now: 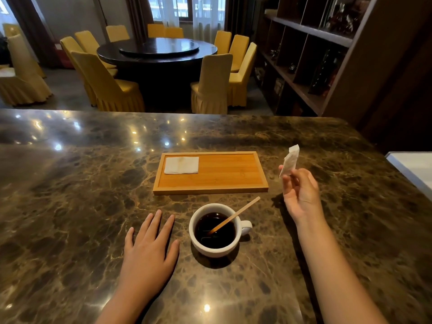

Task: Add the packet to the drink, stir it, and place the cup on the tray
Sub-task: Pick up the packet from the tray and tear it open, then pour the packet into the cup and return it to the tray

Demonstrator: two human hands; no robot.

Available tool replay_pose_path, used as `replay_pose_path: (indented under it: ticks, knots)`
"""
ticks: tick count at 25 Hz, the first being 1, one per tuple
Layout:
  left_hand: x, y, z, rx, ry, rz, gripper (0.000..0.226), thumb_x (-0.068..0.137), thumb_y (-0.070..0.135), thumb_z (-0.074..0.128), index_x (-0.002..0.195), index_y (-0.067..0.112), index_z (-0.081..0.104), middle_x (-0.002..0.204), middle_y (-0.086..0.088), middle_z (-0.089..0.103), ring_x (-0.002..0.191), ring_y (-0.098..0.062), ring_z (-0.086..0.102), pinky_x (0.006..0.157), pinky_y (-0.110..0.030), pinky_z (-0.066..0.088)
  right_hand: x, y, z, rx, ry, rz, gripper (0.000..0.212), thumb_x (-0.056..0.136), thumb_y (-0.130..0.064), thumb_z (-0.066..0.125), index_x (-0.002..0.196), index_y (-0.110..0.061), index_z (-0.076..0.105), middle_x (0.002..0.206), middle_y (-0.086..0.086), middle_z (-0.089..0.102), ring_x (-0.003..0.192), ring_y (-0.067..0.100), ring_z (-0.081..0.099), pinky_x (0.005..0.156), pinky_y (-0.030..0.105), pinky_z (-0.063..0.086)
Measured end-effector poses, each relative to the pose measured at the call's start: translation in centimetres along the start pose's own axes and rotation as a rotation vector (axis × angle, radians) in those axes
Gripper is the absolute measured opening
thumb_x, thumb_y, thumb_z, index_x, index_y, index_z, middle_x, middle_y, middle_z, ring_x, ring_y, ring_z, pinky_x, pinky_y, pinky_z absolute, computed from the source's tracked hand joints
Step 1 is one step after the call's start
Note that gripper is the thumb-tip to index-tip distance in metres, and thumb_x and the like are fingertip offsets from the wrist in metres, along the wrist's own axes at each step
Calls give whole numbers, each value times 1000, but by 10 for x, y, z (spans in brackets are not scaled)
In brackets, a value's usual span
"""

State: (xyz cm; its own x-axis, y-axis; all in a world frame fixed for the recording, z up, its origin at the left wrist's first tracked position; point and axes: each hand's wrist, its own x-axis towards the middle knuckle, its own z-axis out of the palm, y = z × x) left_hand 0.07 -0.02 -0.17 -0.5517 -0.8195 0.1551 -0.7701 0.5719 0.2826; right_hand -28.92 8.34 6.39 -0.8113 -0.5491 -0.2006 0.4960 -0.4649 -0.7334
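Note:
A white cup [216, 250] of dark drink stands on the marble counter, its handle pointing right. A wooden stir stick [236, 214] leans in it, tip up to the right. Behind the cup lies a wooden tray [224, 174] with a folded white napkin [181, 165] at its left end. My right hand [301, 192] is raised to the right of the tray and pinches a small white packet [289, 161] upright above the counter. Left of the cup, my left hand [149, 246] rests flat on the counter, fingers spread, holding nothing.
The brown marble counter [81, 183] runs wide to the left and far side. A white surface edge [413, 169] sits at the right. Beyond the counter are yellow-covered chairs [109, 83], a round dark dining table [159, 52] and wooden shelving [315, 54].

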Motion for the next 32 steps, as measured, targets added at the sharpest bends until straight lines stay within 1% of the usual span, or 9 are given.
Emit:
replay_pose_path:
  ticks: [3,6,8,16,18,21,25,29,32]
  knots:
    - [0,0,-1,1,-5,2,67,78,59,8,139,33,20,149,1,12,133,-10,0,108,-48,1,-9,-3,-1,10,-14,42,16,87,1,56,93,-12,62,99,11,66,72,9,71,56,13,54]
    - [1,0,-1,0,-3,4,67,78,59,8,139,32,19,149,1,12,133,-10,-1,108,-48,1,-23,-9,3,-11,-18,93,16,87,-2,56,93,-15,64,95,6,68,67,7,71,53,14,54]
    - [1,0,-1,0,-6,3,67,78,59,7,139,32,19,149,1,11,133,-10,-1,108,-48,1,-33,-16,6,-140,-60,80,16,88,-6,56,92,-19,64,92,4,68,68,9,70,51,15,53]
    - [0,-2,-1,1,-3,11,66,79,57,8,139,32,19,149,-1,12,134,-12,0,108,-47,0,-91,-21,21,-680,-315,-263,24,81,-1,65,87,-24,67,74,-11,74,65,7,67,51,17,55]
    - [0,-1,-1,7,0,18,65,80,57,8,139,32,18,149,-1,12,133,-10,-2,107,-46,-1,-99,-12,21,-792,-371,-342,28,80,-1,67,86,-28,67,78,-17,73,65,6,66,53,17,54]
    - [0,-2,1,10,10,24,64,81,55,10,139,31,20,149,-2,13,134,-11,-1,108,-47,0,-104,-3,21,-971,-416,-419,29,81,-7,68,87,-35,66,82,-13,72,75,5,66,61,18,56]
    - [0,-3,1,18,5,25,63,82,55,10,139,31,19,150,-2,12,135,-12,0,108,-47,-1,-106,6,21,-1272,-545,-595,24,81,-13,68,99,-29,66,91,-24,61,87,-1,61,72,13,51]
    - [0,-3,1,15,9,27,62,82,55,11,139,31,19,150,-2,13,134,-11,-1,108,-47,-1,-103,12,19,-1333,-585,-660,23,81,-12,69,101,-22,67,93,-15,63,89,-2,60,75,13,51]
    - [-1,-3,1,15,6,24,63,82,55,10,139,31,19,150,-2,13,134,-12,0,108,-47,-1,-103,14,18,-1348,-584,-669,24,80,-11,68,101,-23,68,92,-23,59,89,-10,57,75,10,49]
